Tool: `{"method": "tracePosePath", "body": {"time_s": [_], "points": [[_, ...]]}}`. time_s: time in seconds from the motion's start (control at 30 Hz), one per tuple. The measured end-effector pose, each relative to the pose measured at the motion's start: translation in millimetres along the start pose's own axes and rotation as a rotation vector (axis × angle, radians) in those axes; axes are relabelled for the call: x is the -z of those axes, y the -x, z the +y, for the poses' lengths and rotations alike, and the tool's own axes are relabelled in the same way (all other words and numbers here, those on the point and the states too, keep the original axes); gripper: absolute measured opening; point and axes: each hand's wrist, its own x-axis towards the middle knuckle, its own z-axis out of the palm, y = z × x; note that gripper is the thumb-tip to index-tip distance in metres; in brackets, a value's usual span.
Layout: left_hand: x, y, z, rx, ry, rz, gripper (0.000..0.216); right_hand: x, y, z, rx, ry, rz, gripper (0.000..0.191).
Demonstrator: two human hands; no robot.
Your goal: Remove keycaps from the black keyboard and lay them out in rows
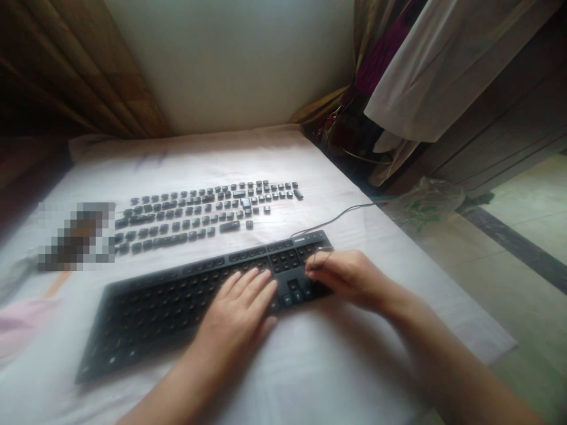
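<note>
A black computer keyboard (150, 313) lies slanted on the white cloth, and most of its key positions look bare of keycaps. Across its lower middle rests my left hand (239, 301), open, palm down with fingers stretched out. My right hand (345, 271) is closed in a pinch over the number pad at the keyboard's right end. Something small and dark shows at its fingertips, too blurred to name. Some keycaps are still seated around the arrow keys (295, 294). Beyond the keyboard, several rows of loose black keycaps (190, 209) lie spread out, with a wide keycap (229, 226) among them.
A thin black cable (332, 219) runs from the keyboard over the table's right edge. At left are a blurred-out patch (77, 236) and pink cloth (26, 324). White fabric (425, 77) hangs at upper right; a clear plastic bag (427, 200) lies beyond the table edge.
</note>
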Motion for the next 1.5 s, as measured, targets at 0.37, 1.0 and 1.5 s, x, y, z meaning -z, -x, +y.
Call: {"method": "tracePosePath", "body": {"time_s": [0.37, 1.0, 1.5], "points": [[0, -1, 1, 0.005, 0.0, -0.017, 0.043, -16, 13, -1, 0.057, 0.044, 0.275, 0.009], [4, -3, 2, 0.038, 0.041, -0.03, 0.045, -21, 12, -5, -0.193, -0.367, 0.586, 0.011], [7, -52, 19, 0.201, 0.453, 0.055, 0.022, -29, 8, -32, -0.007, -0.286, 0.485, 0.013]]}}
